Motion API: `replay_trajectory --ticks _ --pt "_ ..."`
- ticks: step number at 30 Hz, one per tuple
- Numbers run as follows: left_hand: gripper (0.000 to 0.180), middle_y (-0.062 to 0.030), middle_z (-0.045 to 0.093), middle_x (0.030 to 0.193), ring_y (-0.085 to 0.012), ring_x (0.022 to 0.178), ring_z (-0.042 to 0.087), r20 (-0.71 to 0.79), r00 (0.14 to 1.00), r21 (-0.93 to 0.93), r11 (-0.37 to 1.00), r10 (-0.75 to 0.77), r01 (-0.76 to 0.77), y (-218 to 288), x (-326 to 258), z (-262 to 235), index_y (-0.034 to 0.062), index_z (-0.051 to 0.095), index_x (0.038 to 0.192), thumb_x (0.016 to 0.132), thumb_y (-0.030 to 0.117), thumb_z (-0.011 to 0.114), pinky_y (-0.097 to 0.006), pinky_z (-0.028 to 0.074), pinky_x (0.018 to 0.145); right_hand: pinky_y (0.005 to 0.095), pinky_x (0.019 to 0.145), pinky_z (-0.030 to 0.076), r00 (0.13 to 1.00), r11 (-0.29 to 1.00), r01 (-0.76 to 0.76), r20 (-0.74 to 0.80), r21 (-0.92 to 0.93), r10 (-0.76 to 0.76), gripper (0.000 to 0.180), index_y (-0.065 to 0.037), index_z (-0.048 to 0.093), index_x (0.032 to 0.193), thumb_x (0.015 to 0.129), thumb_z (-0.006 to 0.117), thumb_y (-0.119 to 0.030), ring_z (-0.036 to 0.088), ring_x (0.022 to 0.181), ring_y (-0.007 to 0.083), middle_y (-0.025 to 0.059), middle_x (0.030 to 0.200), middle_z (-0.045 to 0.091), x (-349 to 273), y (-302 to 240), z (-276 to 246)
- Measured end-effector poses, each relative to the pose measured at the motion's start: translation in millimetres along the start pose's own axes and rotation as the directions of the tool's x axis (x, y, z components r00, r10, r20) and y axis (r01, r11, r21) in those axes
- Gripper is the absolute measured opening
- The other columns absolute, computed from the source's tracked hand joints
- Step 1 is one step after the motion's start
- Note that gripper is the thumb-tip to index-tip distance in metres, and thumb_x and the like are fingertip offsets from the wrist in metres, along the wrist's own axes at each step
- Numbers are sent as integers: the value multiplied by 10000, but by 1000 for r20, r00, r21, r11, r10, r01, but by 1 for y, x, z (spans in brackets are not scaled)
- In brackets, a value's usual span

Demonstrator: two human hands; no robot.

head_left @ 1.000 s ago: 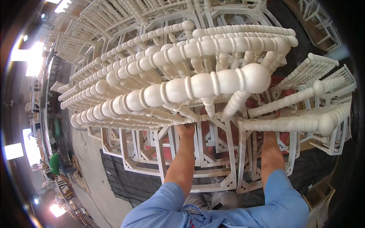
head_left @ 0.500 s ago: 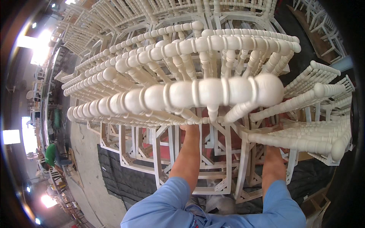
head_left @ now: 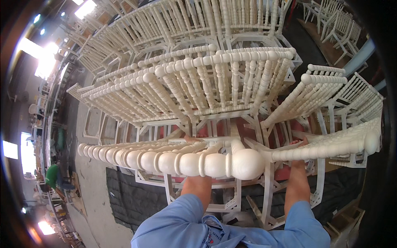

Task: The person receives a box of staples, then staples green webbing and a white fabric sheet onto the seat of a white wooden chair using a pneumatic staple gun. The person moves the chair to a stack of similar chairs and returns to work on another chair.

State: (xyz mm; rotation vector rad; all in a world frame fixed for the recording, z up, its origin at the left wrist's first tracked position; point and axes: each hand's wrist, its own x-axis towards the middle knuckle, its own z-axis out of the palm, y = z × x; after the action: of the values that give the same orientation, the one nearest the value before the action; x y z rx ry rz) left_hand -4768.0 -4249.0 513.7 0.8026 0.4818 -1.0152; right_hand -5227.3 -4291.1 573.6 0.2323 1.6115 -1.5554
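A white chair frame (head_left: pixel 165 162) with a thick bobbin-turned top rail stands right in front of me, its back tilted toward me. My left hand (head_left: pixel 191 139) reaches past this rail and grips the chair's seat frame; the rail and spindles hide much of the hand and wrist. To the right is a second white chair (head_left: pixel 331 145), its turned back angled away to the right. My right hand (head_left: pixel 301 141) is curled over that chair's frame near the bottom of its back, with the fingers partly showing.
Close behind stands a row of similar chair frames (head_left: pixel 231 58), with more rows farther back. Other chairs (head_left: pixel 318 89) crowd the right side. Black quilted cloth (head_left: pixel 124 194) covers the floor at left. A person in green (head_left: pixel 52 175) works far left.
The near chair's back has come toward me and left, away from the row behind it. My right hand's fingers now show on the right-hand chair. My view has shifted slightly.
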Motion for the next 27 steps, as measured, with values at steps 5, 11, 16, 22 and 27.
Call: replay_trajectory --ticks 5,11,16,22,27 --pt "443 -69 535 774 -241 724 582 66 997 -33 998 -48 50 32 -39 -10 87 482 948 928 507 622 -422 551 705 373 529 470 1000 998 22 -6 54 -22 423 -111 439 814 1007 622 -440 465 520 200 33 632 466 -37 -31 -52" --pt "444 -71 521 772 -242 720 568 120 990 -44 996 -73 79 76 -90 -41 88 463 935 924 506 611 -424 542 704 376 527 468 989 994 102 101 34 -105 426 -111 431 789 1003 616 -429 462 513 203 42 610 449 -111 -54 -133" --pt "445 -74 509 770 -243 716 557 161 985 -39 997 -66 73 117 -137 -63 88 446 924 921 505 603 -426 535 702 369 529 473 985 985 120 111 123 -134 402 -102 437 865 1000 613 -437 469 515 200 44 634 458 -166 -76 -207" --pt "447 -77 495 768 -243 712 544 219 976 -97 995 -5 27 170 -205 -82 89 427 910 917 504 592 -428 527 701 357 578 486 961 963 119 216 241 -173 400 -117 435 943 991 627 -465 500 568 164 13 690 485 -185 -119 -317" --pt "448 -79 483 766 -244 709 532 244 964 -105 991 102 -78 239 -277 -105 89 411 899 913 503 583 -429 520 699 368 585 475 945 941 35 296 337 -142 394 -118 462 954 986 638 -469 498 567 177 27 680 482 -191 -140 -400"
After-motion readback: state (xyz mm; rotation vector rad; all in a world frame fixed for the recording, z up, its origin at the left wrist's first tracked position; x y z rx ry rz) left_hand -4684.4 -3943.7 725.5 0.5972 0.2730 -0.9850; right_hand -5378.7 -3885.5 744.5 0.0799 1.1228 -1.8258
